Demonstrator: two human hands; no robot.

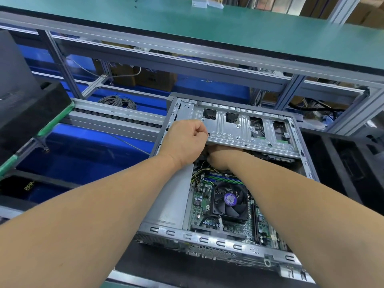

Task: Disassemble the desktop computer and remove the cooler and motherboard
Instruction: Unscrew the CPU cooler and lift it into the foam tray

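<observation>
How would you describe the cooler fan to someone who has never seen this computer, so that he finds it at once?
Look into the open grey computer case lying on the bench, below the raised metal drive cage. On the green motherboard sits the cooler fan: a square black frame with dark blades. Only it carries a round purple sticker at its centre.

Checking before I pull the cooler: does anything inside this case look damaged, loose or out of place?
Nothing looks damaged. The drive cage sits tilted up over the case, left hand gripping its edge, right hand reaching beneath. The cooler sits square on the motherboard.
</observation>
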